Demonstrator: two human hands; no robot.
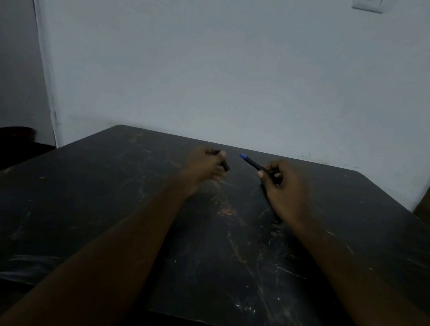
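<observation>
**Pen [251, 164] bare-tipped, cap [225, 163] held apart**

The pen has a dark barrel and a blue tip. It juts forward and leftward out of the right hand [285, 190], whose curled fingers pinch the barrel. Just beyond the tip, the left hand [205, 167] is closed round a short dark cap. The black marbled table [90, 201] lies beneath both grips.

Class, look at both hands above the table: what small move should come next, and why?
Likely slide the cap in the left hand onto the pen: the right hand aims its bare blue tip at the cap, a gap between.
</observation>
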